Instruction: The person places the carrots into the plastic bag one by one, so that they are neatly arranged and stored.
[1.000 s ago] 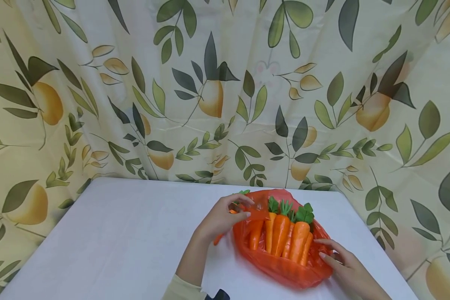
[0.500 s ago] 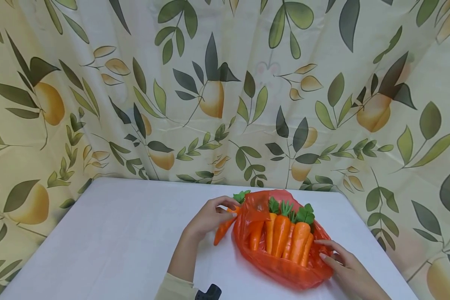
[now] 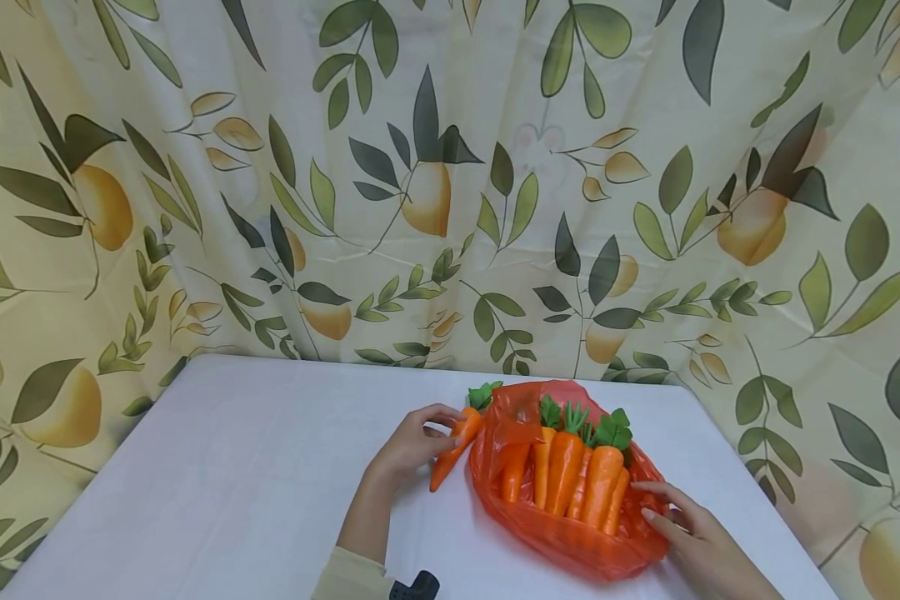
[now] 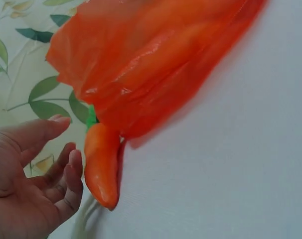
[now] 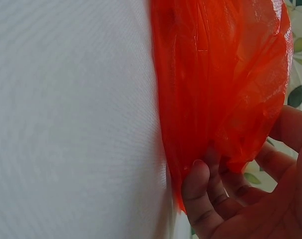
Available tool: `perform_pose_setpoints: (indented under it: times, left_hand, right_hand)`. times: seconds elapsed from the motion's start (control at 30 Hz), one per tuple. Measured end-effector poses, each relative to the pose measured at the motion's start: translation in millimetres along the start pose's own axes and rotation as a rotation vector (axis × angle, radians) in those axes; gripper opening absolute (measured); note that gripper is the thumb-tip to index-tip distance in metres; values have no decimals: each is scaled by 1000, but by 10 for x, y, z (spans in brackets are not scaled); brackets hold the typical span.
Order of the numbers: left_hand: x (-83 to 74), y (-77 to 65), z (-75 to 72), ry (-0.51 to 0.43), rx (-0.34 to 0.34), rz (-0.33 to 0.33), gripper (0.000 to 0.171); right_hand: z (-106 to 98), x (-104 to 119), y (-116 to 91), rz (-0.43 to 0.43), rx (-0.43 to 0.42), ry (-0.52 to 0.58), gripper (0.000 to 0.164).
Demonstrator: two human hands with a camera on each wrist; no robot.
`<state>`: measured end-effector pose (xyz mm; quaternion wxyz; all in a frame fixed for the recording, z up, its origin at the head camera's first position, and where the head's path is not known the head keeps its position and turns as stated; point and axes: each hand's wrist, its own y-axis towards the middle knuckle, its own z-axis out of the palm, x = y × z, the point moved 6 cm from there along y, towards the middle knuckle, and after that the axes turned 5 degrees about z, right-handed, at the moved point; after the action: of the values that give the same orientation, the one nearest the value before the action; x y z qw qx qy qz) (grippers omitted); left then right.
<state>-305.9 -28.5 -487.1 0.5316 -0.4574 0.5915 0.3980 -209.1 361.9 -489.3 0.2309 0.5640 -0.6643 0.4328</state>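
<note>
A single orange carrot [image 3: 456,450] with a green top lies on the table just left of a red plastic bag [image 3: 562,546]. My left hand [image 3: 414,442] is right beside this carrot, its fingertips overlapping it in the head view. Seen from the left wrist, those fingers [image 4: 74,174] are loosely bent and a little apart from the carrot [image 4: 102,167]. Several more carrots [image 3: 566,475] with leafy green tops fill the wide-mouthed bag. At the bag's right side, my right hand [image 3: 686,525] holds the rim, with fingers [image 5: 197,181] bent against the red film in the right wrist view.
A white cloth covers the table [image 3: 270,467], which stretches away to the left of the bag. Behind it hangs a curtain [image 3: 450,208] printed with leaves and fruit. A dark watch-like device [image 3: 416,586] sits at the left cuff.
My left hand has let go of the bag's left flap and moved left and slightly down to the loose carrot, now more exposed. My right hand stays at the bag's right side.
</note>
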Motion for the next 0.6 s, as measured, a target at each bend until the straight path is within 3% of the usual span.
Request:
perform_pose_setpoints:
  times: [0.33, 0.6]
  left_hand:
    - [131, -3, -21, 54, -20, -43, 34]
    - [92, -29, 22, 142, 32, -4, 35]
  right_hand:
    - [12, -22, 22, 7, 6, 1, 49]
    - [3, -43, 34, 53, 5, 0, 51]
